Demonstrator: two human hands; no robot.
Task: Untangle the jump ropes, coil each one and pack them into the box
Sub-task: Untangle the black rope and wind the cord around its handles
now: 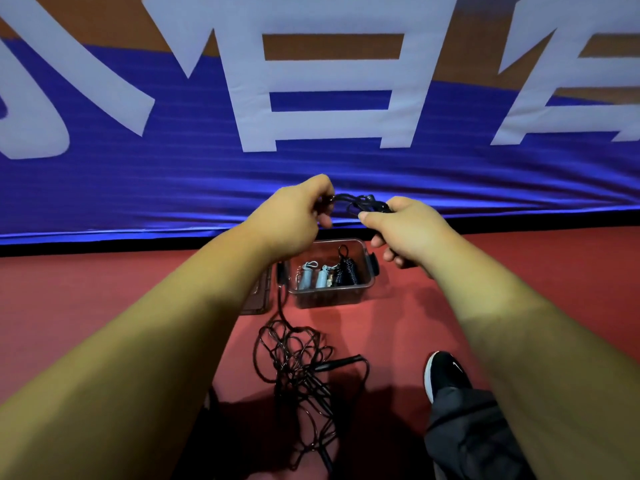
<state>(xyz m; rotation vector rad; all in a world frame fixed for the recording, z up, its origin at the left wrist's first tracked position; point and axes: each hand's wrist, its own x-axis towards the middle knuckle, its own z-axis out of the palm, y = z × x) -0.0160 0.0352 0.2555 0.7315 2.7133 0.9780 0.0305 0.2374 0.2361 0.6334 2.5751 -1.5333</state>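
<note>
Coiled ropes (327, 275) in box (332, 296); tangle (301, 375) before it.

The red floor (69, 292) carries 1 clear box (329, 300), its lid (259, 295) just left, a tangled black rope (294, 372) nearer, and 1 black shoe (445, 372).

**Tight lane over the box**

Left hand (294, 216) and right hand (405, 230) hang over the box (329, 298), a black rope bundle (360, 200) pinched between them, roofing the open top. Inside, three coils (323, 278) fill the front; the back strip is bare. Lid (259, 296) crowds the left side, banner (311, 174) stands close behind, black tangle (291, 372) sprawls on the floor in front. Red floor (398, 327) right of the box lies open, shoe (445, 372) well back.
</note>
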